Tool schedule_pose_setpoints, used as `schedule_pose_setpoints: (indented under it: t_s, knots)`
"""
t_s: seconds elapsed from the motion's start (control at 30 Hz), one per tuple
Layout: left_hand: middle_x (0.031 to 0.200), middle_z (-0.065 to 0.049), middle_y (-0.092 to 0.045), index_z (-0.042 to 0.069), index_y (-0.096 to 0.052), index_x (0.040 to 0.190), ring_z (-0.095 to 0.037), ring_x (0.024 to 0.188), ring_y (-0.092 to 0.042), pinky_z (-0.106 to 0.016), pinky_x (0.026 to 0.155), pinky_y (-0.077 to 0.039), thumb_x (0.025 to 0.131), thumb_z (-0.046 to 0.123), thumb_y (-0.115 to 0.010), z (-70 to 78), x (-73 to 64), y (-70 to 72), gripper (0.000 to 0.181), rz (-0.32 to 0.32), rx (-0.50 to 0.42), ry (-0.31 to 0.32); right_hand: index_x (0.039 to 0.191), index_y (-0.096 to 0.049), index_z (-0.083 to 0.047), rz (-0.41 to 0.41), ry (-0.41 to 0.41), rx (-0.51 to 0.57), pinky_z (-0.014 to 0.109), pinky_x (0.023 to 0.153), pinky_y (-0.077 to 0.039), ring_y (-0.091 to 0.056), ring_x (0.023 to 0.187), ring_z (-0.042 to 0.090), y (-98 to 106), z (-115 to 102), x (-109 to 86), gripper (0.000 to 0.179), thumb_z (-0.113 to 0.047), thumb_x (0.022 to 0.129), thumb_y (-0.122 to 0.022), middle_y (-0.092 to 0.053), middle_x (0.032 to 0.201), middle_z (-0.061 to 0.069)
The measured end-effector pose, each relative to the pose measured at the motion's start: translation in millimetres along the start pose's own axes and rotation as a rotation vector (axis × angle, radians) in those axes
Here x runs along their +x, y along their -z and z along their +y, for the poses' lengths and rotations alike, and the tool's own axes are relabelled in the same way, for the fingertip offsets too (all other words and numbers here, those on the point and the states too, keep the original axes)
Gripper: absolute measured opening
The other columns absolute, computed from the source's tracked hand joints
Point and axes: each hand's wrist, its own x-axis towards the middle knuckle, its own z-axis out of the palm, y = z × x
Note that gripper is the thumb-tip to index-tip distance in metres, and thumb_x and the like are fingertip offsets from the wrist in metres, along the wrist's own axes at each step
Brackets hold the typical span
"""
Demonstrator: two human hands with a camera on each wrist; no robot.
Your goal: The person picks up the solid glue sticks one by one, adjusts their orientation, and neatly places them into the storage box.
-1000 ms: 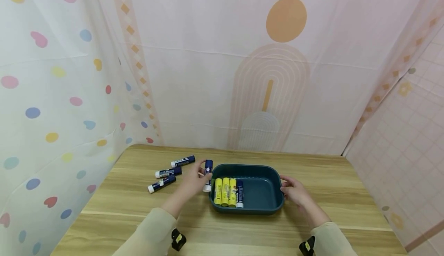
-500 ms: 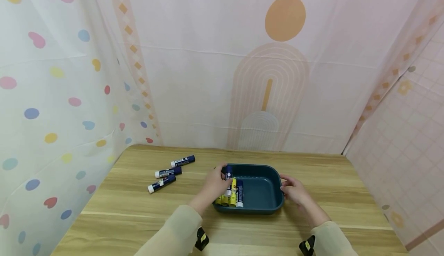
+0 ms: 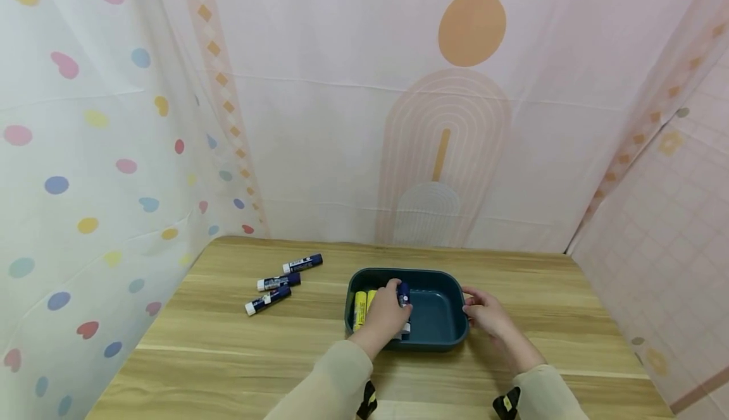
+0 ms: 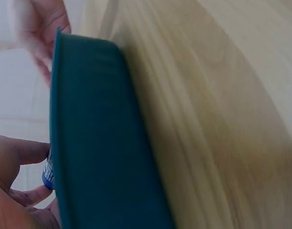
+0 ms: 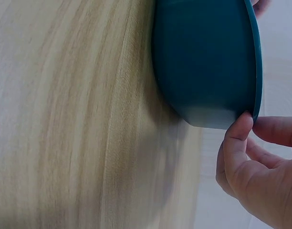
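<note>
The left grip [image 3: 388, 311] pinches a blue stick [image 3: 404, 292] within the rim of a teal tray [image 3: 435, 319], yellow sticks [image 3: 360, 311] just left of that grip; the right grip [image 3: 488, 314] holds the tray's end. The stick looks light, rigid and smooth, best taken mid-barrel.

Light bright, soft and even over the table [image 3: 285, 357] from where I stand; its source cannot be told. Hanging cloth [image 3: 319, 116] pale and faintly pink, with gentle shading in the folds. Paler sheen on the table's front part; mild gloss on the tray [image 3: 435, 319] floor. Head view: wide-angle stretch toward the sides; print on the loose glue sticks [image 3: 279, 282] too small to read. Left wrist view: dimmer, soft with blur; right hand [image 4: 40, 29] hazy against a washed-out background. Right wrist view: soft-edged shadow on the table, pale reflection low on the tray's end.
</note>
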Motion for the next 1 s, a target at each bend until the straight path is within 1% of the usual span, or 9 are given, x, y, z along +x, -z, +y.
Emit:
schedule_pose_setpoints:
  t_s: [0.17,0.27,0.47,0.53,0.63,0.7,0.77,0.83,1.0]
  knots:
    - [0.122,-0.020,-0.056,0.007,-0.046,0.134,-0.029,0.108,-0.058,-0.048,0.094,-0.048,0.086,0.016,-0.069,2.7,1.5,-13.9,0.054,0.008,0.039,0.014,0.136,-0.040,0.008,-0.004,0.005,-0.004,0.030,0.063,-0.046,-0.048,0.074,0.016,0.7,-0.1,-0.3,0.044,0.005,0.093,-0.047,-0.046,0.094,0.008]
    - [0.126,-0.018,-0.055,0.010,-0.046,0.135,-0.027,0.108,-0.058,-0.047,0.094,-0.048,0.086,0.018,-0.068,3.0,2.8,-19.9,0.054,-0.003,0.088,0.024,0.136,-0.041,0.007,-0.003,0.002,-0.009,0.029,0.063,-0.046,-0.048,0.075,0.016,1.0,-0.2,-0.3,0.044,0.006,0.093,-0.046,-0.046,0.094,0.008]
    - [0.126,-0.017,-0.056,0.008,-0.048,0.134,-0.027,0.107,-0.059,-0.047,0.092,-0.049,0.086,0.017,-0.068,8.3,0.0,-21.8,0.053,0.001,0.175,-0.001,0.137,-0.041,0.006,-0.001,-0.003,-0.017,0.029,0.063,-0.046,-0.048,0.076,0.017,2.3,0.2,0.1,0.044,0.005,0.093,-0.046,-0.045,0.095,0.009]
    - [0.122,-0.016,-0.058,0.006,-0.050,0.131,-0.026,0.107,-0.059,-0.046,0.091,-0.050,0.085,0.018,-0.070,8.5,0.1,-22.8,0.052,0.018,0.220,-0.029,0.136,-0.041,0.007,0.004,-0.003,-0.015,0.029,0.063,-0.046,-0.048,0.075,0.017,2.7,0.4,-0.3,0.044,0.005,0.092,-0.046,-0.045,0.095,0.009]
    - [0.116,-0.014,-0.060,0.005,-0.054,0.126,-0.025,0.104,-0.058,-0.044,0.091,-0.050,0.082,0.022,-0.073,6.1,1.8,-25.9,0.051,0.045,0.330,-0.057,0.136,-0.040,0.007,0.006,0.001,-0.014,0.029,0.063,-0.046,-0.049,0.075,0.017,2.8,0.2,-1.0,0.045,0.006,0.092,-0.046,-0.046,0.096,0.009]
    - [0.113,-0.012,-0.061,0.006,-0.057,0.123,-0.025,0.103,-0.058,-0.043,0.090,-0.050,0.081,0.025,-0.074,3.1,3.9,-28.4,0.049,0.062,0.407,-0.064,0.136,-0.041,0.007,0.007,-0.001,-0.013,0.028,0.063,-0.046,-0.049,0.074,0.017,2.7,0.5,-1.0,0.044,0.006,0.092,-0.046,-0.046,0.096,0.009]
    - [0.113,-0.011,-0.061,0.008,-0.059,0.121,-0.024,0.100,-0.058,-0.042,0.089,-0.051,0.080,0.027,-0.075,1.4,4.6,-29.6,0.048,0.071,0.457,-0.061,0.136,-0.041,0.007,0.007,-0.004,-0.015,0.028,0.063,-0.046,-0.049,0.074,0.017,2.5,0.6,-0.7,0.044,0.007,0.092,-0.046,-0.046,0.096,0.009]
    - [0.112,-0.010,-0.062,0.009,-0.060,0.120,-0.023,0.099,-0.058,-0.040,0.089,-0.051,0.080,0.028,-0.075,0.4,5.1,-30.0,0.047,0.079,0.475,-0.060,0.136,-0.042,0.006,0.008,-0.009,-0.018,0.029,0.063,-0.046,-0.049,0.075,0.017,2.5,0.6,-0.4,0.044,0.007,0.092,-0.046,-0.046,0.097,0.010]
    - [0.112,-0.010,-0.061,0.011,-0.059,0.122,-0.023,0.098,-0.058,-0.041,0.089,-0.051,0.078,0.028,-0.077,-1.2,5.1,-30.2,0.050,0.094,0.454,-0.067,0.136,-0.042,0.006,0.007,-0.007,-0.025,0.029,0.064,-0.046,-0.049,0.075,0.017,2.1,0.4,-0.2,0.044,0.006,0.092,-0.046,-0.046,0.097,0.010]
